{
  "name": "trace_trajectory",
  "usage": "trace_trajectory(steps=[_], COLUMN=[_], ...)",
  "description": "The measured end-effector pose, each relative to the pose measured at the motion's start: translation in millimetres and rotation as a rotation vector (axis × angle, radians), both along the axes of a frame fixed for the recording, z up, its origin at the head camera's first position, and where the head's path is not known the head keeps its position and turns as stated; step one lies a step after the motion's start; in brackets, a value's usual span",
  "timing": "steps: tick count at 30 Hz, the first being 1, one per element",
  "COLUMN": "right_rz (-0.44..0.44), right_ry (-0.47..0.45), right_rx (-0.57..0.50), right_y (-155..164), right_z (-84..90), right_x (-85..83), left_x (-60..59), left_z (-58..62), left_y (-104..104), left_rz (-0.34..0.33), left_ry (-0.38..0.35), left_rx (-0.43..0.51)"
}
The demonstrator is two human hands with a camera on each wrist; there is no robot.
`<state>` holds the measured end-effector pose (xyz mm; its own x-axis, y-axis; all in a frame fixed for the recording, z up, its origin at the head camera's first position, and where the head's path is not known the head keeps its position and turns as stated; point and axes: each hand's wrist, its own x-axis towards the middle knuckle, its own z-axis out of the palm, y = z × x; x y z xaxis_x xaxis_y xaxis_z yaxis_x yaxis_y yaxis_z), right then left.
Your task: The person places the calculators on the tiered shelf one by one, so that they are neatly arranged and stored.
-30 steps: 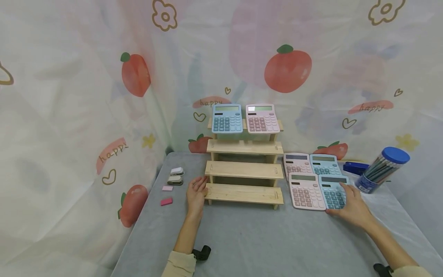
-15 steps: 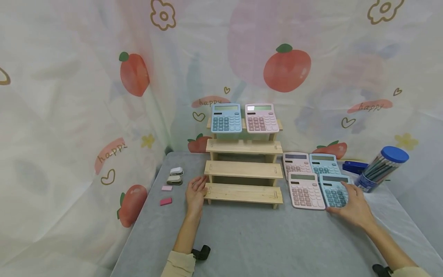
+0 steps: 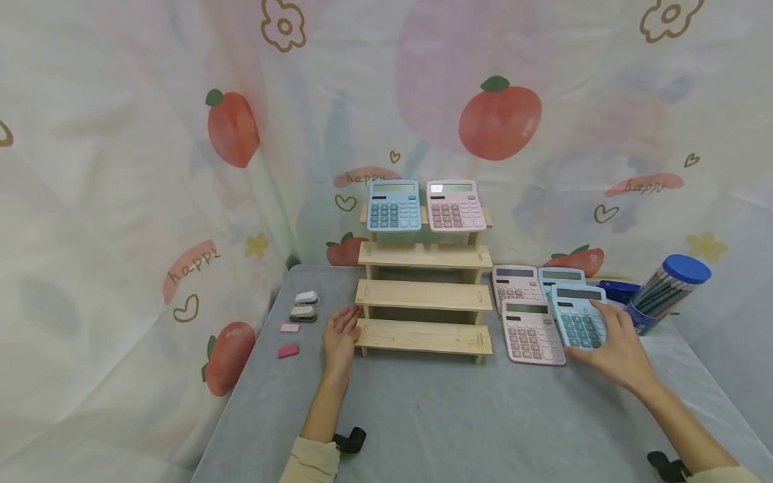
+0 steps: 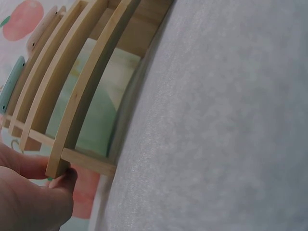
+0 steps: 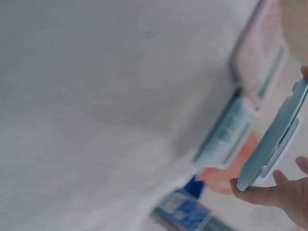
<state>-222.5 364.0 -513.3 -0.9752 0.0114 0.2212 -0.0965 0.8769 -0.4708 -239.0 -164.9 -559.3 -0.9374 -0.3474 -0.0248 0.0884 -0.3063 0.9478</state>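
Observation:
My right hand (image 3: pixel 622 352) holds a light blue calculator (image 3: pixel 578 320) by its edges, thumb on one side and fingers on the other. In the right wrist view that calculator (image 5: pixel 272 137) is up off the table, seen nearly edge-on. A pink calculator (image 3: pixel 534 339) lies just left of it, with another pink one (image 3: pixel 517 285) and a blue one (image 3: pixel 558 275) behind. My left hand (image 3: pixel 339 342) pinches the left end of the lowest board of a four-tier wooden display stand (image 3: pixel 423 337), thumb and finger around the board end (image 4: pixel 60 161).
A blue calculator (image 3: pixel 394 206) and a pink calculator (image 3: pixel 455 206) stand on the top tier. At right are a blue-lidded tub of pencils (image 3: pixel 667 295) and a blue object (image 3: pixel 619 291). Two small staplers (image 3: pixel 304 313) and two pink erasers (image 3: pixel 288 351) lie at left.
My right hand has lifted the front blue calculator off the table, upward and slightly back, so it now overlaps the blue one behind. My left hand has stayed on the stand.

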Motion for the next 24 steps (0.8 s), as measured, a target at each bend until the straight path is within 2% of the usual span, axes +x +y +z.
trace_trajectory(steps=[12,18,24], right_rz=[0.109,0.195,0.243], right_ry=[0.119,0.168,0.155], right_rx=[0.007,-0.001,-0.01], right_y=[-61,-95,-124], right_z=[70.6,92.2,105.1], right_x=[0.4,-2.1,-11.8], left_x=[-1.3,-0.7,-0.7], left_z=[-1.2,-0.4,-1.2], left_y=[-1,-1,0], left_rz=[0.007,0.004,-0.002], left_ry=[0.003,0.002,0.012], left_rx=[0.002,0.018,0.004])
